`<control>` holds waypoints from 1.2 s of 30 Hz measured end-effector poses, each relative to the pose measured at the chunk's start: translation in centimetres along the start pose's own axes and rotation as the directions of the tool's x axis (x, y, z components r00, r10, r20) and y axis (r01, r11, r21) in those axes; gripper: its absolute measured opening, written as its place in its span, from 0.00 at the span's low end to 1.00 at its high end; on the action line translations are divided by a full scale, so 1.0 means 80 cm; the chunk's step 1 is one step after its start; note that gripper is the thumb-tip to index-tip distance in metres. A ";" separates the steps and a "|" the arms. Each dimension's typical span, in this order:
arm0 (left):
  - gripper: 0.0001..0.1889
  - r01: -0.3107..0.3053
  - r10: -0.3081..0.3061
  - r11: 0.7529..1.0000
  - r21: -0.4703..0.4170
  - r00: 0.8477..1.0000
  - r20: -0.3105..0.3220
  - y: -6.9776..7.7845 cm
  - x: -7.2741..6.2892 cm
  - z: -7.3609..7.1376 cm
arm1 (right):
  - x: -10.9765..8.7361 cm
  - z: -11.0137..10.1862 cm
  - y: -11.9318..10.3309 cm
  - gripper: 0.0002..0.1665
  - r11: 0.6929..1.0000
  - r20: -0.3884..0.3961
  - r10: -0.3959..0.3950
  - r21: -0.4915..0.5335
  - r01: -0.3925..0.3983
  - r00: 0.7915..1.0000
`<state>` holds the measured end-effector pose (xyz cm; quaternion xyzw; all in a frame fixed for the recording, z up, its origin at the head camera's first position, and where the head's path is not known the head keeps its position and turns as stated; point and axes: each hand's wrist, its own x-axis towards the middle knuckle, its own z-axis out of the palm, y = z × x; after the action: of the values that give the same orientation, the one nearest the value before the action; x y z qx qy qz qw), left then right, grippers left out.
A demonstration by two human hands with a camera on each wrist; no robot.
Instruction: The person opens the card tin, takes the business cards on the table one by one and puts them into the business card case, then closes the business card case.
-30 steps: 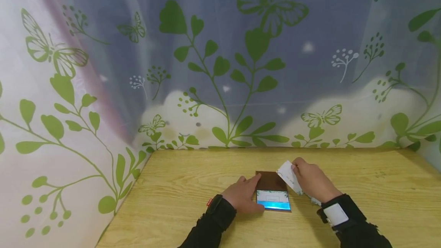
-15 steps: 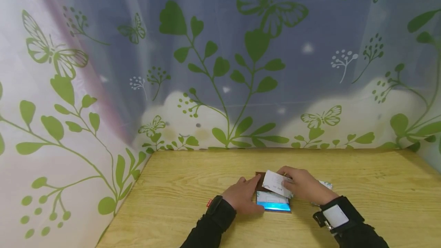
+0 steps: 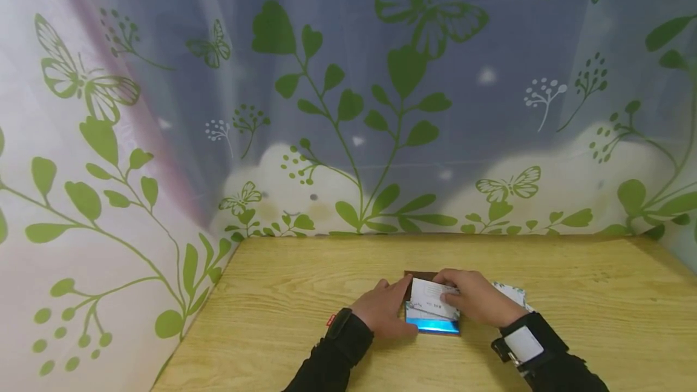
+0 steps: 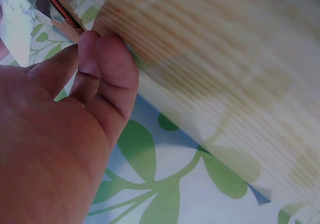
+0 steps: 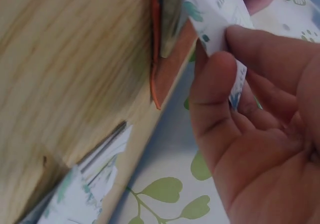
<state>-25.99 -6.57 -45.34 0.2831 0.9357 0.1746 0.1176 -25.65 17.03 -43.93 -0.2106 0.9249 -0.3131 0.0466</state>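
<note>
A flat brown card holder (image 3: 418, 274) lies on the table; its lower half shows leaf-printed white and a shiny blue strip. My left hand (image 3: 381, 312) rests along its left side, forefinger at the upper corner, thumb extended over the lower corner. In the left wrist view, fingertips (image 4: 116, 58) touch near the holder's edge. A white printed card (image 3: 427, 293) lies tilted over the holder, pinched at its right side by my right hand (image 3: 481, 298). The right wrist view shows thumb and forefinger on that card (image 5: 216, 21). The card's lower edge overlaps the leaf-printed part; whether it is inside cannot be told.
More leaf-printed cards (image 3: 510, 293) lie on the table just right of the holder, partly behind my right hand. The wood-grain table (image 3: 294, 283) ends at a patterned curtain (image 3: 327, 107) at the back and left.
My right hand has carried the card leftward and down over the holder, uncovering the cards lying at right. The left hand stays at the holder's left side.
</note>
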 end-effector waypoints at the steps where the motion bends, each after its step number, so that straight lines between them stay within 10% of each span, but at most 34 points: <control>1: 0.52 -0.002 0.002 1.000 0.004 1.000 -0.002 0.000 0.000 0.000 | 0.000 0.001 0.000 0.13 1.000 -0.003 -0.005 -0.003 0.005 1.000; 27: 0.52 0.010 -0.010 1.000 -0.016 1.000 0.015 -0.003 0.002 0.001 | 0.011 0.014 0.011 0.11 0.994 0.065 -0.090 -0.063 0.094 0.994; 36: 0.51 0.002 -0.002 1.000 -0.002 1.000 0.007 0.000 0.000 0.000 | 0.006 0.017 0.006 0.10 0.999 0.049 -0.007 -0.041 0.009 0.999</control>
<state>-26.00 -6.54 -45.30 0.2827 0.9353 0.1746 0.1213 -25.98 16.41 -45.25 -0.2229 0.9288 -0.2891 0.0636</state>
